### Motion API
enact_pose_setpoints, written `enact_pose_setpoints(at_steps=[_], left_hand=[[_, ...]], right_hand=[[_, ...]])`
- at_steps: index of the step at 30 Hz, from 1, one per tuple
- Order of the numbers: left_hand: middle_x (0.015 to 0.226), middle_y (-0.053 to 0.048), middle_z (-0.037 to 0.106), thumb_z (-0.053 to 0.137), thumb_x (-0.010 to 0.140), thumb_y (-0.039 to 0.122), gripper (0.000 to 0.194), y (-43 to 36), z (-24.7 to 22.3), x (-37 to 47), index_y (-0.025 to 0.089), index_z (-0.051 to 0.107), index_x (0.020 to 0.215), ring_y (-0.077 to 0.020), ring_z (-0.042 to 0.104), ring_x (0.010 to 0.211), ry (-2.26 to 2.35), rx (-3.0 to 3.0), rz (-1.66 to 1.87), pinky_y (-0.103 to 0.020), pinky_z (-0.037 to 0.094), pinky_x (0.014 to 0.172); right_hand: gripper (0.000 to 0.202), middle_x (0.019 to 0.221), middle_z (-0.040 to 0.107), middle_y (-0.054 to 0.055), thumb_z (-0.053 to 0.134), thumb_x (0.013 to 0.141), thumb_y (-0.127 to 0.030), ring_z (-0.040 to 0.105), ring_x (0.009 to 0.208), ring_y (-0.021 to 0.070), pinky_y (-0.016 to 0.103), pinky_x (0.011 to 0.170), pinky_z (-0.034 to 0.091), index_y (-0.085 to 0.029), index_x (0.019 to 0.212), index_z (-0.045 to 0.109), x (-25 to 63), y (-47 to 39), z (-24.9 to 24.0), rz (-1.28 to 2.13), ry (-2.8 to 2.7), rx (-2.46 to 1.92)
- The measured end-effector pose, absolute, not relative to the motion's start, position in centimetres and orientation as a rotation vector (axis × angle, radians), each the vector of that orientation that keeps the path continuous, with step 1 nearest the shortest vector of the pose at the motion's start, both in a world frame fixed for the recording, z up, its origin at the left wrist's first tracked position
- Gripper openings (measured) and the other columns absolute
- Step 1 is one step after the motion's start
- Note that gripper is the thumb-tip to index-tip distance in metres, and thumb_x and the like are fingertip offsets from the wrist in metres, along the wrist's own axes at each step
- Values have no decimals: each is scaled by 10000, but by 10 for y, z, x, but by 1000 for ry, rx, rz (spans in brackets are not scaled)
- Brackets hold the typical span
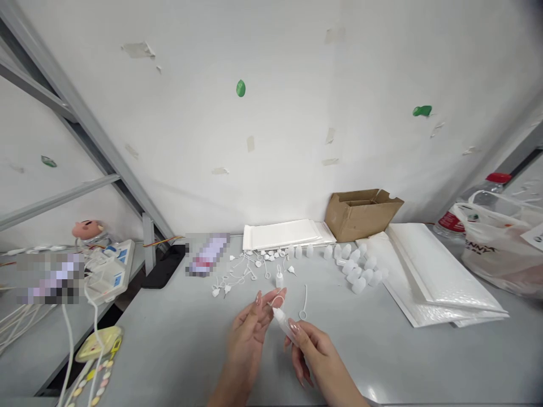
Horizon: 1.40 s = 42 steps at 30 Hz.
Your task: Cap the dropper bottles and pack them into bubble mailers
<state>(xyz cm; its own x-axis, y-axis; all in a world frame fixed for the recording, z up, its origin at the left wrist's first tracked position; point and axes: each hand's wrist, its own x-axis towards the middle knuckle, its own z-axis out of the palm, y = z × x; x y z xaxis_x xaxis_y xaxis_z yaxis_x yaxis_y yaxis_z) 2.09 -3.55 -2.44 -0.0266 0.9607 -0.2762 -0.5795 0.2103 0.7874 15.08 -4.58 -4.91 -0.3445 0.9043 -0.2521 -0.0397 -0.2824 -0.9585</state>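
Note:
In my right hand (311, 347) is a small white squeeze bottle (281, 320), pinched between thumb and fingers and tilted with its tip up to the left. A thin white loop (278, 298) shows at the tip, against the fingertips of my left hand (250, 325). That hand is half curled, palm up, its thumb apart from the fingers. Just beyond stands a small white bottle top with a loop (279, 277). A white ring-ended strap (304, 305) lies to the right. Farther back are several loose white caps with looped straps (241, 274).
Several translucent bottles (358, 284) lie at the back right, before an open cardboard box (365, 217). White padded envelopes (445, 271) and a plastic bag (500, 243) are on the right. A blurred phone-like object (210, 254) is at the back left, cables (68, 339) farther left.

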Motion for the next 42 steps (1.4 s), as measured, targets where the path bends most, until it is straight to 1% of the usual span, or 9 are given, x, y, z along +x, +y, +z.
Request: enact_pose_setpoints(at_steps=[7, 10, 13, 16, 19, 23, 32, 37, 42], left_hand=[[988, -128, 723, 670, 693, 413, 283, -37, -29, 25, 151, 737, 776, -286, 571, 1108, 1117, 701, 1311, -435, 276, 1071], [996, -133, 719, 660, 695, 423, 294, -39, -29, 26, 154, 739, 784, -294, 568, 1110, 1136, 753, 1290, -445, 307, 1052], [997, -124, 720, 653, 702, 420, 285, -42, -27, 28, 166, 743, 794, -292, 596, 1073, 1113, 816, 1222, -428, 386, 1003], [1056, -90, 703, 665, 695, 404, 271, -45, -23, 29, 202, 740, 861, -275, 590, 1085, 1126, 921, 1228, -395, 422, 981], [1136, -68, 669, 642, 716, 417, 317, -45, -21, 21, 220, 715, 953, -258, 530, 1163, 1205, 959, 1299, -378, 380, 1023], [1127, -64, 678, 604, 759, 405, 285, -42, -22, 5, 204, 715, 928, -250, 515, 1180, 1283, 876, 1330, -391, 313, 1068], [1020, -87, 721, 633, 726, 404, 275, -45, -21, -1, 171, 726, 838, -279, 554, 1128, 1256, 824, 1371, -428, 332, 1049], [1007, -93, 724, 647, 700, 426, 292, -44, -22, -6, 172, 725, 820, -290, 564, 1113, 1300, 802, 1389, -449, 328, 1047], [1011, -90, 723, 648, 693, 436, 296, -42, -28, -7, 174, 725, 809, -289, 563, 1113, 1301, 793, 1330, -438, 330, 1048]], right_hand=[[528, 379, 403, -82, 379, 780, -696, 294, 322, 64, 190, 353, 231, -183, 730, 494, 151, -46, -56, 1711, -1274, -1158], [483, 427, 448, -63, 374, 816, -651, 364, 366, 81, 200, 401, 309, -187, 735, 485, 152, -47, -56, 1731, -1330, -1093], [374, 663, 574, 16, 493, 813, -542, 531, 612, 140, 250, 606, 430, -177, 745, 542, 156, -48, -51, 1627, -1554, -1035], [235, 850, 539, 42, 621, 750, -418, 519, 795, 179, 278, 724, 426, -183, 748, 615, 170, -40, -44, 1294, -1796, -1115], [213, 699, 473, -6, 606, 761, -364, 492, 675, 155, 265, 651, 414, -188, 645, 574, 193, -14, -39, 1044, -1901, -1278], [310, 574, 465, -27, 515, 815, -409, 459, 558, 140, 253, 541, 353, -198, 594, 456, 217, 38, -42, 695, -1858, -1599], [212, 650, 620, 51, 559, 797, -300, 530, 587, 162, 252, 522, 301, -175, 626, 547, 207, 87, -64, 553, -1868, -1764], [195, 735, 647, 82, 577, 787, -325, 572, 645, 192, 262, 558, 347, -136, 775, 622, 212, 84, -63, 518, -1888, -1767], [367, 832, 638, 66, 548, 798, -368, 589, 690, 198, 274, 614, 405, -135, 1080, 576, 234, 61, -55, 468, -1844, -1752]])
